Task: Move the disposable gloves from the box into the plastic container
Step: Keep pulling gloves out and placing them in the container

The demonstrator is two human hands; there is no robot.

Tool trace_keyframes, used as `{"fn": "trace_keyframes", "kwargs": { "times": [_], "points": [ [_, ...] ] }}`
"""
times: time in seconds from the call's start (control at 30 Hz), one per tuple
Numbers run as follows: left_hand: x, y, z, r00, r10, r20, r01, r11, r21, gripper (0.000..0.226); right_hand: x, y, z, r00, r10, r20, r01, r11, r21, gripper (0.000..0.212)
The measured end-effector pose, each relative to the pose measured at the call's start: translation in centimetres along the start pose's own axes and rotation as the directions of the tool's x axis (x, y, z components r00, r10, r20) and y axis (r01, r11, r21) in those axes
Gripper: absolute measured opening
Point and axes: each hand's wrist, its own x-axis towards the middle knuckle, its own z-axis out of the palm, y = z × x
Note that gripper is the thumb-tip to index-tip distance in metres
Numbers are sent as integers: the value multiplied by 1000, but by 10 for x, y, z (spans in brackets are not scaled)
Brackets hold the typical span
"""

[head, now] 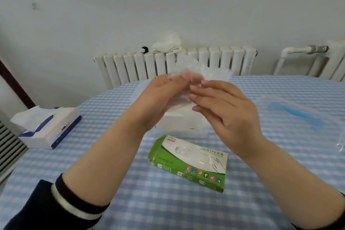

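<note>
A green and white glove box (192, 163) lies flat on the checked tablecloth near me. Behind it stands a white plastic container (179, 123), partly hidden by my hands. Both hands are raised above the container. My left hand (158, 99) pinches a clear, crumpled disposable glove (205, 73) at its fingertips. My right hand (224, 110) faces it with fingers extended, touching the same film. The glove sticks up behind the fingers and is blurred.
A blue and white tissue pack (48, 127) sits at the table's left edge. A clear lid or bag with a blue strip (298, 115) lies at the right. A white radiator (173, 65) lines the wall behind the blue checked table (168, 201).
</note>
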Motion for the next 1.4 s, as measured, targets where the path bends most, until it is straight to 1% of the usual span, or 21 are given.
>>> {"fn": "trace_keyframes", "kwargs": {
  "times": [0.07,0.13,0.2,0.27,0.33,0.4,0.47,0.57,0.63,0.7,0.77,0.83,0.9,1.0,1.07,1.1,1.13,1.17,1.23,1.3,1.4],
  "points": [
    [9,8,4,997,42,-70,-34,993,109,22,-1,3,1,995,-94,-14,92,989,-120,16],
    [18,14,4,986,98,-138,-78,986,144,21,0,4,-1,993,-117,-10,113,974,-195,19],
    [30,20,-2,973,138,-186,-102,976,190,22,0,7,-2,996,-71,60,83,965,-247,27],
    [43,18,-17,965,96,-243,-37,971,236,22,-3,11,0,978,68,199,-5,954,-301,44],
    [57,7,-34,956,-26,-294,116,950,291,22,-6,16,1,894,256,369,-111,922,-370,63],
    [70,-10,-49,930,-155,-332,275,895,352,23,-9,22,1,746,427,511,-226,884,-409,79],
    [80,-24,-59,892,-254,-375,404,820,405,26,-15,30,3,612,531,586,-315,844,-435,89],
    [95,-43,-72,835,-324,-445,538,648,539,37,-21,37,6,543,572,615,-347,820,-456,94],
    [102,-53,-80,817,-313,-484,574,510,640,43,-22,37,8,548,564,618,-352,825,-442,95],
    [103,-55,-79,827,-272,-492,561,332,758,39,-21,34,9,595,532,603,-352,846,-400,91],
    [102,-56,-76,850,-216,-480,520,198,831,38,-20,32,10,698,457,552,-318,887,-334,80],
    [101,-57,-75,856,-203,-475,504,128,854,39,-19,29,11,829,327,454,-240,941,-240,61],
    [100,-52,-75,858,-197,-474,493,58,868,38,-17,24,9,893,230,386,-186,971,-147,44],
    [96,-36,-78,888,-72,-453,452,-32,891,41,-12,14,7,850,254,462,-246,966,-78,37],
    [90,-24,-77,913,55,-404,406,-54,912,37,-10,9,8,757,302,579,-307,947,-93,36],
    [87,-17,-77,926,65,-372,375,-34,926,28,-9,7,8,702,325,634,-333,936,-112,33],
    [83,-10,-77,940,6,-341,340,19,940,20,-8,6,7,643,345,684,-353,926,-134,29],
    [79,-3,-78,944,-129,-305,317,89,944,15,-7,5,6,590,358,724,-369,917,-153,26],
    [70,8,-79,869,-461,-179,305,215,928,20,-6,2,6,535,366,762,-393,906,-160,26],
    [65,9,-80,778,-623,-77,263,211,941,36,-6,-1,7,522,364,772,-396,904,-158,30],
    [73,-12,-80,704,-709,-39,220,166,961,55,-8,-5,9,506,356,786,-386,908,-163,33]
  ]
}}
